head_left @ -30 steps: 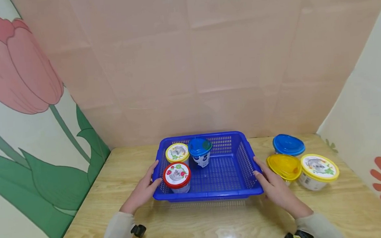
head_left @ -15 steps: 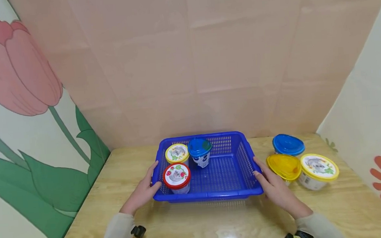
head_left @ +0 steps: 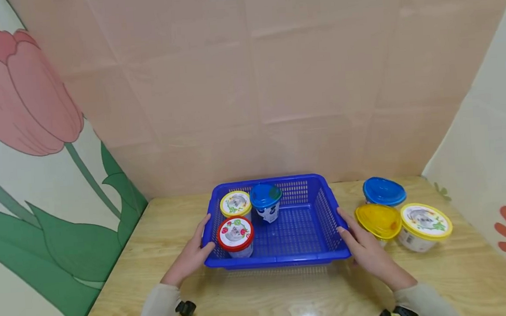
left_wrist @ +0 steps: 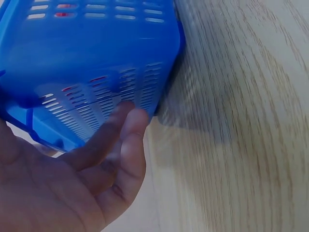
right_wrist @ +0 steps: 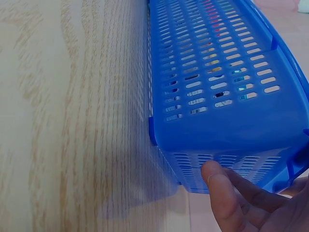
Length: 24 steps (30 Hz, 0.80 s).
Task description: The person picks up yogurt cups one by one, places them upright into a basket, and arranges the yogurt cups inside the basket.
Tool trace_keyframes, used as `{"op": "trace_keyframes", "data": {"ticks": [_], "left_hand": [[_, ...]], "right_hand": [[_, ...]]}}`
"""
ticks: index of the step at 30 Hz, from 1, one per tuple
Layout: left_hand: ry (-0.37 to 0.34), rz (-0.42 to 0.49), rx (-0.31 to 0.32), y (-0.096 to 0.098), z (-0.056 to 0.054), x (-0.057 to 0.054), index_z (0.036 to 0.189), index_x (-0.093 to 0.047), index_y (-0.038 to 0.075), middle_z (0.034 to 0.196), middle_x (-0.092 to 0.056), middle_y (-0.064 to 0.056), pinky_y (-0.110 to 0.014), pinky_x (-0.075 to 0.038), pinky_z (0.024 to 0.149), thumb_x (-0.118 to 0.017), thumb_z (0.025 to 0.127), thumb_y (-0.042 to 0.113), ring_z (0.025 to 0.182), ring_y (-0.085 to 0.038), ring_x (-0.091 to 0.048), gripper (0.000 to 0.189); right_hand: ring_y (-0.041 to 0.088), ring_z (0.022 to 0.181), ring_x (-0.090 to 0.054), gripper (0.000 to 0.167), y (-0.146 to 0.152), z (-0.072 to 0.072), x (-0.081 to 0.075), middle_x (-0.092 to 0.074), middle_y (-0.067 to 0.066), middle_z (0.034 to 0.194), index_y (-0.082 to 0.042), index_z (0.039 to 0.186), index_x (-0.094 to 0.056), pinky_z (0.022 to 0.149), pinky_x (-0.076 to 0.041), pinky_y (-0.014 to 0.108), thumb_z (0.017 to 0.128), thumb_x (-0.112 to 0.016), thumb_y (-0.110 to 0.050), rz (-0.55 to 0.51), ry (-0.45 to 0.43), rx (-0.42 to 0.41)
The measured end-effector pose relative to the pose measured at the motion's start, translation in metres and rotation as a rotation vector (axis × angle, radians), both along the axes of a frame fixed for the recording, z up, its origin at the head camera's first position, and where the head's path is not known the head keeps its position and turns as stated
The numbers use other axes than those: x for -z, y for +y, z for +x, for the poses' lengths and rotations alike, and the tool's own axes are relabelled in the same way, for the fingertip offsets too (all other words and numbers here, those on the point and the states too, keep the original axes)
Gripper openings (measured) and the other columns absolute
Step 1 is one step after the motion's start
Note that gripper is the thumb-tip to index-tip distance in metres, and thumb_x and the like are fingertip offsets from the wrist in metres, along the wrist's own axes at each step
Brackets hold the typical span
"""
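Note:
A blue plastic basket with slotted walls stands on the wooden table. My left hand grips its left rim, thumb over the edge; in the left wrist view the fingers lie against the outer wall. On the opposite side my right hand holds the right rim the same way, its fingers under the rim at the slotted wall. Inside, toward the left, are a red-lidded tub, a yellow-lidded tub and a blue-lidded cup.
Right of the basket, close to my right hand, stand a yellow-lidded cup, a blue-lidded cup and a wide tub with a yellow-rimmed lid. A paper-covered wall rises behind the table.

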<state>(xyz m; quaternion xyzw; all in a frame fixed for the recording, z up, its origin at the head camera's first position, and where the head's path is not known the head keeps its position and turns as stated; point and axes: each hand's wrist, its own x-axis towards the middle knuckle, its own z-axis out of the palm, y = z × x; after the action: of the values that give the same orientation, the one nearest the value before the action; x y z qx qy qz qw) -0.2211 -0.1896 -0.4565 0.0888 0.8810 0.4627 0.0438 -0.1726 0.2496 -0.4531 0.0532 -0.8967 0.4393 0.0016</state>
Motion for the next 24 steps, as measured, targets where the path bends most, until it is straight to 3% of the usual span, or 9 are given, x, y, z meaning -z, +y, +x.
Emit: {"op": "trace_keyframes", "data": {"ticks": [7, 15, 24], "left_hand": [[-0.034, 0.014, -0.003, 0.0001, -0.0010, 0.0016, 0.161, -0.014, 0.032, 0.152, -0.040, -0.028, -0.061, -0.039, 0.107, -0.054, 0.097, 0.018, 0.120, -0.035, -0.058, 0.076], [-0.039, -0.020, -0.020, 0.0011, -0.0015, -0.0027, 0.160, -0.014, 0.033, 0.156, -0.035, -0.025, -0.063, -0.035, 0.109, -0.055, 0.097, 0.017, 0.131, -0.040, -0.049, 0.078], [-0.049, -0.007, -0.037, 0.0011, -0.0007, -0.0030, 0.159, -0.018, 0.034, 0.147, -0.045, -0.029, -0.059, -0.047, 0.100, -0.060, 0.093, 0.016, 0.119, -0.038, -0.058, 0.080]], "right_hand": [[0.037, 0.100, -0.060, 0.062, 0.0005, -0.0003, -0.0001, -0.029, 0.027, 0.158, -0.028, 0.161, -0.015, 0.052, -0.056, 0.035, 0.107, -0.035, -0.049, -0.001, -0.018, -0.001], [0.032, 0.090, -0.061, 0.063, -0.0005, -0.0014, -0.0029, -0.027, 0.027, 0.159, -0.029, 0.162, -0.012, 0.054, -0.056, 0.037, 0.107, -0.034, -0.050, -0.001, -0.041, -0.007], [0.027, 0.067, -0.059, 0.062, -0.0003, -0.0009, -0.0035, -0.030, 0.029, 0.156, -0.027, 0.162, -0.012, 0.053, -0.055, 0.040, 0.108, -0.033, -0.049, -0.019, -0.048, -0.013]]}}
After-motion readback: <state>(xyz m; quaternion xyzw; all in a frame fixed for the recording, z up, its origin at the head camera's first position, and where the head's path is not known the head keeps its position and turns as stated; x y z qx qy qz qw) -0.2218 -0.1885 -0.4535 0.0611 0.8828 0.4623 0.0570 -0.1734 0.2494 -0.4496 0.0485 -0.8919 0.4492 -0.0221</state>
